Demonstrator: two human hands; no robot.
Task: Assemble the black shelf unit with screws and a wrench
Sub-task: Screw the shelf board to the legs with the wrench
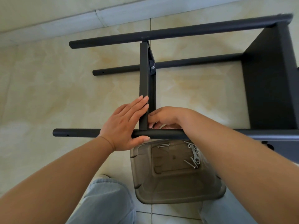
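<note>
**Shelf Unit Assembly: Panel at Near Tube**

Nearest to us, our knees in light denim [106, 201] rest on the tiled floor [48, 94]. Between them sits a smoky translucent plastic bin [174, 180]; on its top face lie loose screws [190, 164], washers and a small flat wrench [194, 155].

Just beyond the bin runs the near black tube [77, 133] of the shelf unit [271, 81], which lies on its side on the floor. Our left hand [124, 125] is released: straight fingers press flat against the left face of the narrow shelf panel [144, 81], and the thumb lies under the tube. Our right hand [165, 118] reaches over the tube on the panel's right side; its fingers are curled at the joint of panel and tube, but we cannot tell what the grip contains.

Farther out, the panel meets a bracket with a silver bolt [152, 67] at the middle tube [194, 62]. The far tube [161, 33] lies beyond it, near the wall base. A wide black panel [273, 94] closes the right end.
</note>
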